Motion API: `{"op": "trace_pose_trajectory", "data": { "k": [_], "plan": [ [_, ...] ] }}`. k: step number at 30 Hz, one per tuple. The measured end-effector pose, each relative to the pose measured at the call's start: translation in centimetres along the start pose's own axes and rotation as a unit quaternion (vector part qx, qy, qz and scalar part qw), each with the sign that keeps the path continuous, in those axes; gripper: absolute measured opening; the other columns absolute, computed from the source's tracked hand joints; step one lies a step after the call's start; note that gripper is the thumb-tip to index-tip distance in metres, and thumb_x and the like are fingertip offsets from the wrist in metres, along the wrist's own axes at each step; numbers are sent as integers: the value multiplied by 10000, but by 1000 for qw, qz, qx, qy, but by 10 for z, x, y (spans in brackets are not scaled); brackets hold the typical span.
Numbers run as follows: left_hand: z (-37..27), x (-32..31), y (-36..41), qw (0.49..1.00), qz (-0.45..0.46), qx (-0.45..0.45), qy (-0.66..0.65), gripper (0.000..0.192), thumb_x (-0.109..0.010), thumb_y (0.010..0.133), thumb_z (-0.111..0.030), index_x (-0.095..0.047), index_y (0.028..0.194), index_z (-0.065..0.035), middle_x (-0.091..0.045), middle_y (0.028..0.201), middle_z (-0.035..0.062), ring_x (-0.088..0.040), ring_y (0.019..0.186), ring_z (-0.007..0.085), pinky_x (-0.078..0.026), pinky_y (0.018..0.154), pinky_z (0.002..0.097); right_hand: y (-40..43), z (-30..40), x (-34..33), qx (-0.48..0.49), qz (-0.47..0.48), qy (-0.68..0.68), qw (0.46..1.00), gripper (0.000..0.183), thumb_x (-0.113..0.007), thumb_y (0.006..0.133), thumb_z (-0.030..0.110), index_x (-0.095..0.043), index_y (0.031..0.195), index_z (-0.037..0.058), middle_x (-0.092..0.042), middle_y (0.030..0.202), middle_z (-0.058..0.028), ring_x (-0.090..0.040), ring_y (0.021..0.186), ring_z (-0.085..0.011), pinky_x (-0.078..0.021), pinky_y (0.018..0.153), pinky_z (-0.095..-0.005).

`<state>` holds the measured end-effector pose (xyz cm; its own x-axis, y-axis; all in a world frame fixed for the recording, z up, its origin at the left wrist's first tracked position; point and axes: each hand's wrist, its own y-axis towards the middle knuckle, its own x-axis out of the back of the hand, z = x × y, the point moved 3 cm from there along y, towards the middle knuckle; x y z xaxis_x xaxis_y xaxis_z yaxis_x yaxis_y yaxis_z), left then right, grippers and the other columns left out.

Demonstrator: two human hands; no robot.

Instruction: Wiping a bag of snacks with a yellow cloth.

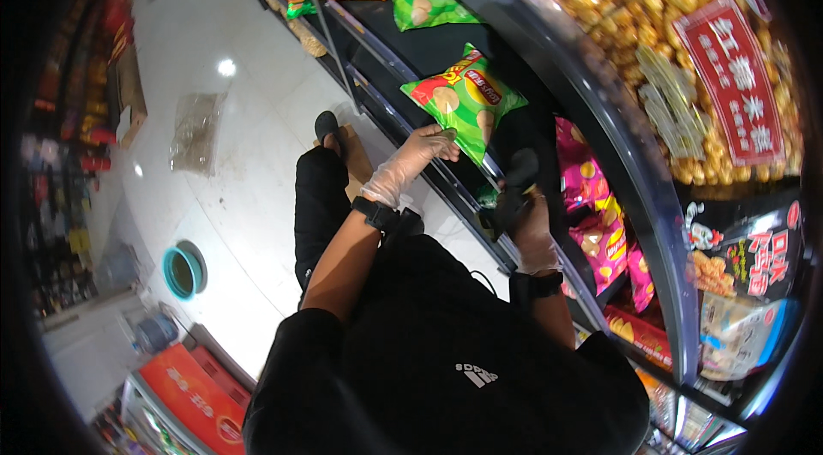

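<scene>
My left hand [435, 144], in a clear plastic glove, is at the lower edge of a green Lay's potato chip bag [472, 98]. Its fingers are bent, and the thumb lies against the bag. The bag leans over the front rail of a dark shelf [411, 47]. To the right, my right hand [535, 233], gloved alike, grips a black object [516, 188]. Blur and shadow hide what that object is. Pink Lay's bags [601, 243] sit on the shelf just beyond this hand.
An upper shelf edge [617, 101] curves over the right side, with bagged snacks [720, 69] on top. More chip bags [427, 2] lie farther along. A teal bucket [182, 272], a clear plastic bag [196, 133] and a cardboard box [132, 92] are on the floor. A red-topped cooler [193, 391] stands lower left.
</scene>
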<state>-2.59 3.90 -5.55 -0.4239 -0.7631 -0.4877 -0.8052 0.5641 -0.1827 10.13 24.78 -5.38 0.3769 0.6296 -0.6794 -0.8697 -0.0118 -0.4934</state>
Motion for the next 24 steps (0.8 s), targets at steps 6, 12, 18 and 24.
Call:
{"op": "trace_pose_trajectory", "data": {
  "k": [6,12,18,24],
  "plan": [
    [28,-41,-11,999,27,44,-11,217,-546,863,-78,-536,1041,46,-637,863,121,-628,807,180,-482,764,267,-10,-34,2,-17,98,157,983,362,-423,939,306,-479,1205,67,-567,1125,-108,-548,1033,-235,-430,927,-374],
    [41,-60,-19,1000,-6,28,-12,143,-531,889,-95,-556,978,15,-633,836,97,-611,748,151,-473,733,242,-36,-39,-12,23,102,193,976,389,-486,925,287,-444,1244,68,-531,1195,-92,-497,1111,-217,-339,1014,-379],
    [48,-82,-34,995,-30,95,13,151,-556,883,-106,-574,964,20,-648,836,104,-609,714,122,-472,655,216,-68,-60,-19,-7,120,220,968,481,-539,887,368,-441,1252,71,-503,1233,-74,-460,1149,-182,-329,1022,-337],
    [56,-93,-29,982,-4,105,158,111,-625,856,-151,-602,810,-52,-551,694,-42,-467,609,36,-372,575,189,-57,-65,-31,43,107,312,943,501,-483,917,381,-401,1293,60,-471,1281,-68,-394,1213,-154,-261,1054,-284]
  ]
}}
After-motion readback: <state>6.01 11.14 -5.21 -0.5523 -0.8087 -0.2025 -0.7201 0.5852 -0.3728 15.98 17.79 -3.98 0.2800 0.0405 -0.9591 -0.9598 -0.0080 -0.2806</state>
